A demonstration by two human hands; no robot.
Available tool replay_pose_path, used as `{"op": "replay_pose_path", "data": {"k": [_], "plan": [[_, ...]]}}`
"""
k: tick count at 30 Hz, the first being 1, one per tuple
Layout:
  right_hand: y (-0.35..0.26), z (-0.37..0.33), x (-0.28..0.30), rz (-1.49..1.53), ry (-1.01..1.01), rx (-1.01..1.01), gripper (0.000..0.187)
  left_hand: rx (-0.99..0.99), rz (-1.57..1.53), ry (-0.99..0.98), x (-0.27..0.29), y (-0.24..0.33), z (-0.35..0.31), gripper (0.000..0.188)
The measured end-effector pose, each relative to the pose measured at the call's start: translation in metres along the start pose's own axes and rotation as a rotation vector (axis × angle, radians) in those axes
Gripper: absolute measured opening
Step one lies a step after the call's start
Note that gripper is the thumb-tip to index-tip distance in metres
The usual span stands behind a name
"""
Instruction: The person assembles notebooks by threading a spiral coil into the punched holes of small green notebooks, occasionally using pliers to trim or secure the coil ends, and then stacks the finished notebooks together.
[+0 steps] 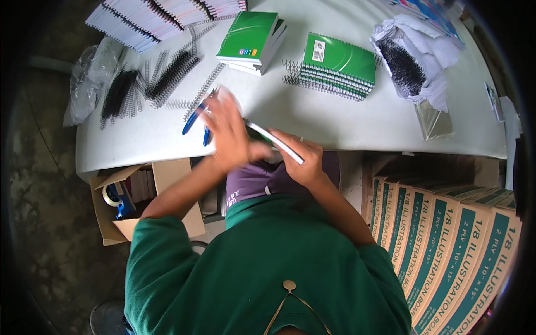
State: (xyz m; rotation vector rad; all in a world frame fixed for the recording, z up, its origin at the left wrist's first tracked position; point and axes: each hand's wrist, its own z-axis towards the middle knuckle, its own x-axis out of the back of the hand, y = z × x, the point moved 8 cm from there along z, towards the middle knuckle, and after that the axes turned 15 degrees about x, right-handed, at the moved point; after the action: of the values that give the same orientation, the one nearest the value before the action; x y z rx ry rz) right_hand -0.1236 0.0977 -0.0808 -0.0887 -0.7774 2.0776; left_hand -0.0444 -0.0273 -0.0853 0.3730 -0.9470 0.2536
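My right hand [304, 162] grips a thin notebook [285, 148] with a green cover and white page edge, tilted so it shows nearly edge-on above my lap. My left hand [226, 131] is raised just left of it, blurred by motion, with its fingers apart; its thumb comes near the notebook, and I cannot tell whether it touches. Partly behind that hand lies a blue-handled tool [192, 119], probably pliers. Farther back are a stack of green notebook blocks [248, 36] and a pile of green notebooks [340, 61] with wire coils sticking out.
Loose black binding coils [167, 78] spread over the left of the white table [357, 131]. Spiral-bound books [145, 22] stand behind them. A white bag [413, 56] of black coils sits right. Below are an open carton [178, 184] with a tape dispenser [118, 200] and several cartons [441, 245].
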Motion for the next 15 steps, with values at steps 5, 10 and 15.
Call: {"op": "replay_pose_path", "data": {"k": [5, 10, 15], "plan": [[-0.006, 0.009, 0.005, -0.014, -0.012, 0.058, 0.039, -0.198, -0.002, 0.337, 0.044, 0.017, 0.005, 0.105], [-0.002, 0.009, -0.003, 0.030, -0.005, -0.001, 0.039, -0.234, -0.128, 0.075, -0.019, 0.010, -0.048, 0.114], [-0.007, 0.007, -0.005, -0.025, -0.079, 0.055, 0.037, -0.119, -0.080, 0.442, 0.052, 0.011, 0.026, 0.118]]}}
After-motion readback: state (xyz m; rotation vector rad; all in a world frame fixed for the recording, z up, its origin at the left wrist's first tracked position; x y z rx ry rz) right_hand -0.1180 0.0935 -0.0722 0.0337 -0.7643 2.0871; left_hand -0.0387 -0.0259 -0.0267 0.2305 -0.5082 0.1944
